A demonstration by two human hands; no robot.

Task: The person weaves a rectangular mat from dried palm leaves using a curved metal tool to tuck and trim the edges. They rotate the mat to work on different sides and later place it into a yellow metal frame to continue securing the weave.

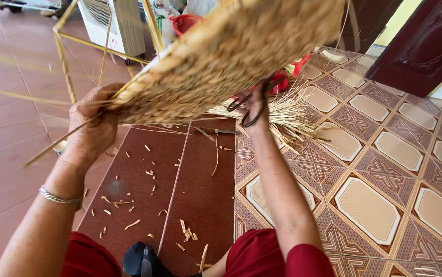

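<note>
So, trimming step I reckon: left hand [94,127] clamps rim of tan woven straw basket [231,56] mid-frame, right hand [256,105] fingers through black scissors [254,102] underneath. Next snip needs careful aim at stray ends.

No packages, labels, signs or screens can be made out anywhere in the view. Whitish bundled stuff at the top edge is too blurred to tell.

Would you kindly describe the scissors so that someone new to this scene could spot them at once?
Start at the big woven straw basket held up across the top of the view. Just under its lower edge, the right hand holds the scissors, above the bundle of loose straw on the floor. They are the only dark, looped metal thing among the pale fibres.
</note>
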